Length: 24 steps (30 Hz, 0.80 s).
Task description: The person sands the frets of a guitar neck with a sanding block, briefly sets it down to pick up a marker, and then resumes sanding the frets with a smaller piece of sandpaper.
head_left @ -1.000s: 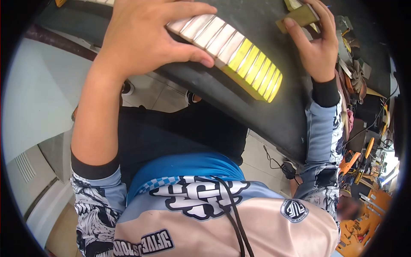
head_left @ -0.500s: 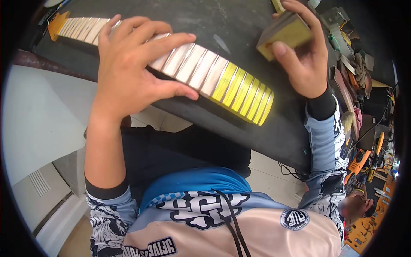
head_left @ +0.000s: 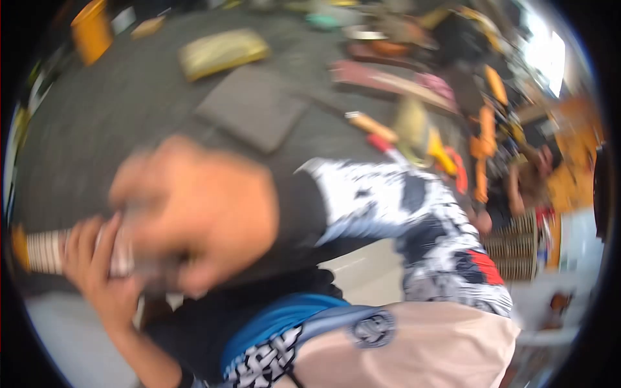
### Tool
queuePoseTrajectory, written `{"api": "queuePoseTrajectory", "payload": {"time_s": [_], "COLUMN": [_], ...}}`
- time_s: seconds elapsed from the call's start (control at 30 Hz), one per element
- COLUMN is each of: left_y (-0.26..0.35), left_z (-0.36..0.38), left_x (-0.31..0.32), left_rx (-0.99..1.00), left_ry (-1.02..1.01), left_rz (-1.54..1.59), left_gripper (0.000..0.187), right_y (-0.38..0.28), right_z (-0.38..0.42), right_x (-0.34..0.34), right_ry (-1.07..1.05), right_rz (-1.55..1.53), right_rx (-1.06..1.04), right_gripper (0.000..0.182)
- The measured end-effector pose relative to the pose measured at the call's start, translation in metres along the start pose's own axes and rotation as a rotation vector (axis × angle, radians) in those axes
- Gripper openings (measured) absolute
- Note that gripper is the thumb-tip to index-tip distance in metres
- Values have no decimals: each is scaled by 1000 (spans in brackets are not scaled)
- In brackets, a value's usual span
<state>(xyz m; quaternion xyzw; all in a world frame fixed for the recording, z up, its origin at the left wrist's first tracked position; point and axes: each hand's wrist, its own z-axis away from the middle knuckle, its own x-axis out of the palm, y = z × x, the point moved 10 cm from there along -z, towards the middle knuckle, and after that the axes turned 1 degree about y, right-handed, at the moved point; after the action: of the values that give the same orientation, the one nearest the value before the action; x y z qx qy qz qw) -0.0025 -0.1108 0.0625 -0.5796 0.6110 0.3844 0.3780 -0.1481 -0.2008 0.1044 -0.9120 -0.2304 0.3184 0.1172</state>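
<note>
A long striped bar (head_left: 46,252), pale with thin metallic cross strips, lies at the far left with an orange piece at its end. My left hand (head_left: 97,258) has its fingers wrapped round the bar. Right beside it, my right hand (head_left: 200,213) hangs over the bar's nearer part, with the fingers bent down and smeared by motion. Whether a block is under that palm cannot be made out. The bar's yellow section is hidden or blurred.
On the dark table (head_left: 149,97) lie a yellow block (head_left: 223,52), a flat grey square (head_left: 255,107) and an orange cylinder (head_left: 92,32). A wooden-handled tool (head_left: 372,126) and mixed tools fill the right side. Another person (head_left: 530,181) is at the far right.
The view has swung to the right, so the bar and my left hand appear farther left. My right hand has come from the right, with its block, to beside my left hand.
</note>
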Motion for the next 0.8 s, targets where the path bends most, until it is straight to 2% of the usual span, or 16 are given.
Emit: {"api": "queuePoseTrajectory", "payload": {"time_s": [0.07, 0.13, 0.2, 0.27, 0.3, 0.4, 0.43, 0.53, 0.57, 0.6, 0.67, 0.73, 0.77, 0.8], "left_y": [-25, -18, 12, -18, -14, 22, 19, -4, 1, 9, 17, 6, 1, -10], "left_z": [12, 18, 3, 11, 14, -1, 1, 0, 3, 1, -1, 1, 0, 3], "left_x": [16, 13, -11, 10, 6, -11, -8, 6, 4, 1, -4, 3, 8, 12], "left_rx": [-4, 205, 98, 52, 33, 114, 139, 43, 33, 59, 107, 68, 37, -3], "left_ry": [-37, 55, 99, 68, 72, 68, 90, 44, 98, 75, 45, 91, 92, 81], "left_rz": [9, -64, -71, -83, -82, -111, -136, -108, -90, -104, -132, -42, 1, 28], "left_gripper": [78, 81, 72, 72, 58, 46, 49, 68, 70, 69, 66, 66, 67, 68], "right_y": [-21, 23, 15, -14, -11, 43, 40, -14, -2, 26, 51, -8, -14, -11], "right_z": [3, 5, 3, 11, 9, 6, 7, 13, 12, 9, 11, 10, 19, 10], "right_x": [3, -2, 0, 33, 30, 12, 15, 37, 25, 15, 11, 30, 48, 14], "right_ry": [-116, -63, -51, -126, -107, -36, -4, -90, -41, -39, -23, -57, -110, -116], "right_rz": [-12, -5, 20, 53, 10, 42, 61, 143, 82, -1, -11, 38, 53, 26], "right_rx": [61, 213, 135, 16, 56, 178, 152, -32, 16, 181, 204, -29, -51, 61], "right_gripper": [47, 47, 46, 43, 42, 39, 41, 45, 47, 46, 44, 44, 43, 44]}}
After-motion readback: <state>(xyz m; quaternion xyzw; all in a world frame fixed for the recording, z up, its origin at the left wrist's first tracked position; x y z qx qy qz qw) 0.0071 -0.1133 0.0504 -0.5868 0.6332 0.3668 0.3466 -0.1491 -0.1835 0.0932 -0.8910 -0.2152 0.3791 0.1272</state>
